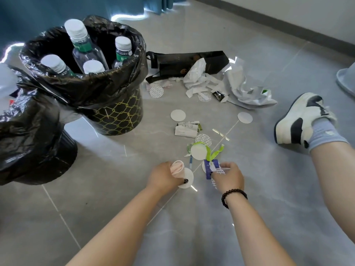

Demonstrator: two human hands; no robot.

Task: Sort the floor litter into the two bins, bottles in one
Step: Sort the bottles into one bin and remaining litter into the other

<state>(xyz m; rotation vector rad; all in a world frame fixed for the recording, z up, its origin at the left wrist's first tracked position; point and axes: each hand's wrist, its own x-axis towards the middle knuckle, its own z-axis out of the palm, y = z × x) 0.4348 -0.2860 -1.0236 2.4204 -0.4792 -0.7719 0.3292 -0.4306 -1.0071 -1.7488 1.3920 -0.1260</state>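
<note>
Bare forearms, no sleeves.
Dark beaded bracelet [234,196] on right wrist; white-and-black sneaker [299,120] over pale blue-grey sock [324,134]; dark-painted fingernail on left thumb.

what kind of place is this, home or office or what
Probably an indoor room at home, though an office is possible: a grey tiled floor, a blue curtain hanging to it, and a small lined waste bin holding water bottles.

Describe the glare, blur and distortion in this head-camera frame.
Head view: wide-angle bending curves the wall base and bins outward; bright window glare streaks the floor tiles and the patterned bin's liner; the nearer bin at the left edge looks soft, while both hands stay sharp.
</note>
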